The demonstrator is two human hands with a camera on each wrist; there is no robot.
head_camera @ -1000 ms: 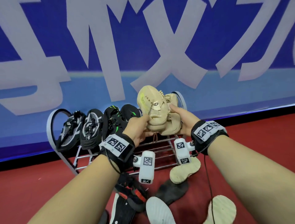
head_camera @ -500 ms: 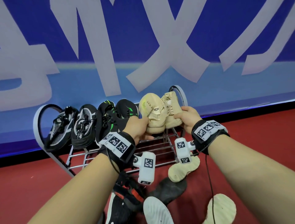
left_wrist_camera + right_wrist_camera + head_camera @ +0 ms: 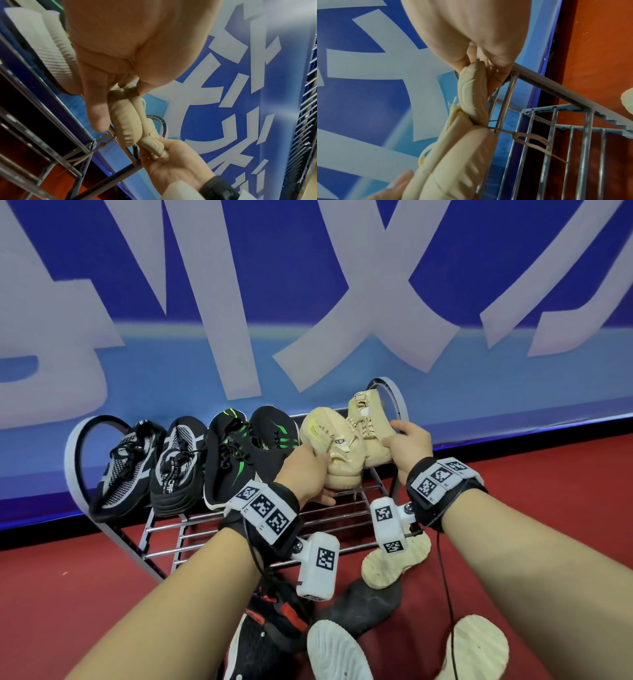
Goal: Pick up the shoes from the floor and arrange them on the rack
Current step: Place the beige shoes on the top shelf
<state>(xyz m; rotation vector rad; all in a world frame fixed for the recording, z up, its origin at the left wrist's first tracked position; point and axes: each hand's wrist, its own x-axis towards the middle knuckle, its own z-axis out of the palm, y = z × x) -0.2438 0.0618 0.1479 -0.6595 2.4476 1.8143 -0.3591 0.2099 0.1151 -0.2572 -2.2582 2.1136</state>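
**Beige pair going onto the right end of the rack**

Both hands are busy with the two soft beige lace-up shoes. The left hand [image 3: 308, 470] is curled round the heel end of the left beige shoe [image 3: 337, 450], thumb under the sole, and the right hand [image 3: 409, 448] is pinching the heel of the right beige shoe [image 3: 371, 429]. Both shoes are propped toe-up, leaning back on the top tier of the grey wire shoe rack [image 3: 239, 525], right at its right-hand loop end. The two are pressed side by side, touching.

Why hold them by the heels? My guess is it lets the toes tip up against the back rail, same as the rest of the row: a black-and-white mesh pair of sneakers [image 3: 150, 467] on the far left, then a black pair with green stripes [image 3: 250, 453] next to the beige ones. Standing them on end packs six shoes onto one tier.

I'd say the beige pair is basically placed and just being nudged straight before letting go. A loose beige lace [image 3: 530, 140] dangles through the bars in the right wrist view, could snag.

Plenty left on the red floor [image 3: 68, 594] in front of the rack: a black-and-red sneaker [image 3: 270, 628], a dark shoe [image 3: 363, 601], a white-soled one [image 3: 337, 652] and two more beige soles facing up [image 3: 394, 563].
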